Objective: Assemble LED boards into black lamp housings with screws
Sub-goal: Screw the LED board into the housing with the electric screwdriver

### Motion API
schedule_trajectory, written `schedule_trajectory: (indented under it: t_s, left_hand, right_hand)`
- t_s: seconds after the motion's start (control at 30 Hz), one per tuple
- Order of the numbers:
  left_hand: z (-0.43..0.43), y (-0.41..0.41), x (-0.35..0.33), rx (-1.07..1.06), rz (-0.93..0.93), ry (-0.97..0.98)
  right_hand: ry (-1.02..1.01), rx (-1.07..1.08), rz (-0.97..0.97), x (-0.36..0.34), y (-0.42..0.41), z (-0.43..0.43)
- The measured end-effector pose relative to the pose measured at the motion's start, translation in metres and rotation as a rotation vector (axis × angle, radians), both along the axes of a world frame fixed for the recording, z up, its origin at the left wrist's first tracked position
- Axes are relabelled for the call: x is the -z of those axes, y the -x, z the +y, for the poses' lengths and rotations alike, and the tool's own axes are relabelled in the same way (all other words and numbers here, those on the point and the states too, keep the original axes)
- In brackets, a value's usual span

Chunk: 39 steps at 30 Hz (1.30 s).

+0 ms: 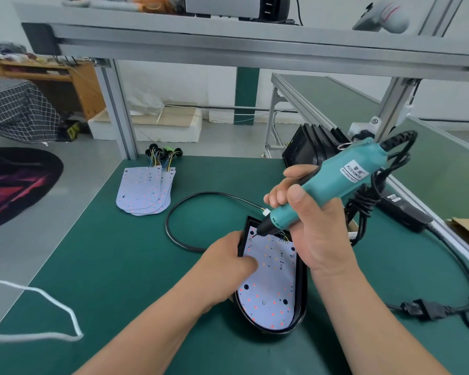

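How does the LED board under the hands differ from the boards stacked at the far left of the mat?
The board under the hands sits inside a black housing gripped by the left hand; the stacked boards lie bare on the green mat, untouched. It is single, with the right hand's screwdriver tip at its far corner; the stack is several boards fanned. Both are white, red-dotted, rounded end toward the person.

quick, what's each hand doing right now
Left hand: grips the left edge of the black housing, thumb on the LED board.
Right hand: closed around the teal screwdriver, its tip at the board's far left corner.
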<state>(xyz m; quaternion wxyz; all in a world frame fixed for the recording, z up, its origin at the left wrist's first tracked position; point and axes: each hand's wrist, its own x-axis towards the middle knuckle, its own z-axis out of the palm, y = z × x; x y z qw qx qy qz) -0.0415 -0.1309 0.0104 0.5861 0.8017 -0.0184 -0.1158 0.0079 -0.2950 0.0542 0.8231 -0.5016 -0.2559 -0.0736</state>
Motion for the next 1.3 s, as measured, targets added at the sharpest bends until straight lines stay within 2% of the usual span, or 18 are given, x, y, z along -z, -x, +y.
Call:
schedule_trajectory:
  t_s: [0.13,0.23,0.37,0.53,0.7,0.93,1.17,1.23,1.3]
  left_hand:
    - [0.001,0.000,0.003,-0.040,0.004,0.013]
    - [0.002,-0.002,0.003,-0.078,0.008,0.001]
    - [0.002,-0.002,0.005,-0.121,-0.001,-0.011]
    - [0.005,-0.004,0.004,-0.177,-0.064,-0.043]
    - [0.012,-0.008,0.002,-0.216,-0.076,-0.085]
    - [0.014,-0.010,0.001,-0.210,-0.044,-0.124]
    - [0.018,-0.010,-0.001,-0.209,-0.101,-0.248]
    - [0.019,-0.010,-0.001,-0.217,-0.101,-0.264]
    - [0.020,-0.011,0.000,-0.226,-0.097,-0.263]
  right_hand:
    - [-0.089,0.032,-0.040,-0.011,0.000,-0.013]
    - [-0.128,0.193,0.109,-0.012,-0.003,-0.036]
    - [-0.038,0.365,0.331,-0.006,-0.016,-0.078]
    - [0.241,0.575,0.505,0.013,-0.030,-0.138]
    - [0.726,0.633,0.539,0.027,-0.030,-0.172]
    - [1.418,0.763,0.520,0.015,-0.019,-0.159]
    - [1.660,0.688,0.511,0.017,-0.009,-0.160]
    - [1.665,0.787,0.448,0.016,-0.007,-0.157]
    - [1.567,0.934,0.268,0.011,-0.008,-0.147]
